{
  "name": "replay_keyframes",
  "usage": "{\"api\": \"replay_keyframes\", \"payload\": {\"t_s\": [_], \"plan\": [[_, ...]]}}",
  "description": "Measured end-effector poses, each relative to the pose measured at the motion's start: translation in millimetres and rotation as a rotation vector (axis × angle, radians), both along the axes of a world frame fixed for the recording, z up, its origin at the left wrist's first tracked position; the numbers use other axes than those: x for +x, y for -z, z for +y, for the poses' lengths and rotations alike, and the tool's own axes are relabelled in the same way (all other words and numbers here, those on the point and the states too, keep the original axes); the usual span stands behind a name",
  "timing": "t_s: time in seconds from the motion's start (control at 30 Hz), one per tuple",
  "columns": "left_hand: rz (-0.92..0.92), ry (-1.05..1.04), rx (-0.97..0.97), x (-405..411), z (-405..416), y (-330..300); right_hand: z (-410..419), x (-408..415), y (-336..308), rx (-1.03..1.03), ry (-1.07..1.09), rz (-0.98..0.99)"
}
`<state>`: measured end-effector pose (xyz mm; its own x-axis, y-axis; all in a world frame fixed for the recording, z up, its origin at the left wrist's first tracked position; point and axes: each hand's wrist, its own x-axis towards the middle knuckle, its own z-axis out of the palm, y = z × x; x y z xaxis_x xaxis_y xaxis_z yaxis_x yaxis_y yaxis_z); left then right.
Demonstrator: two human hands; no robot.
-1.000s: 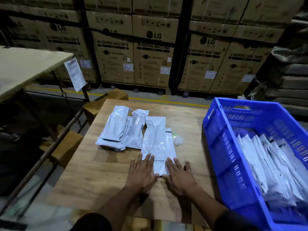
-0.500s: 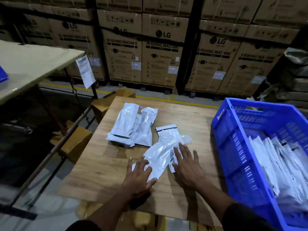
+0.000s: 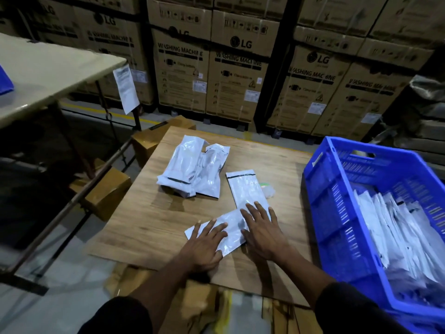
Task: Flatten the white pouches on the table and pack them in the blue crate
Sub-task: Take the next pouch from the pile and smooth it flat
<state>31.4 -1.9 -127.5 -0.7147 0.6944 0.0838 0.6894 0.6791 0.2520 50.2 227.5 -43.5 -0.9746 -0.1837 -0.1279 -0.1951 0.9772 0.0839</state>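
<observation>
Since a moment ago I've swung the near pouch crosswise off the second pouch, so I judge flattening is underway. My left hand lies spread flat on it on the surface; my right hand presses its other end, fingers straight, blue crate beside.
</observation>
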Motion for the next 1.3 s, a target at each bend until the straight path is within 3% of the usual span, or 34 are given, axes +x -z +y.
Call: {"api": "replay_keyframes", "payload": {"t_s": [0.23,0.37,0.67,0.9,1.3], "plan": [[-0.058,0.066,0.006,18,1,-17,0,35,16,0.023,-0.031,-0.085],[0.088,0.029,-0.024,30,5,-15,-7,56,18,0.052,0.016,0.001],[0.112,-0.076,-0.126,47,35,-8,-8,77,35,-0.066,0.078,0.192],[0.073,-0.141,-0.142,50,46,0,-3,77,66,-0.169,0.029,0.009],[0.09,-0.136,-0.099,48,45,10,1,77,72,-0.135,0.053,0.003]]}}
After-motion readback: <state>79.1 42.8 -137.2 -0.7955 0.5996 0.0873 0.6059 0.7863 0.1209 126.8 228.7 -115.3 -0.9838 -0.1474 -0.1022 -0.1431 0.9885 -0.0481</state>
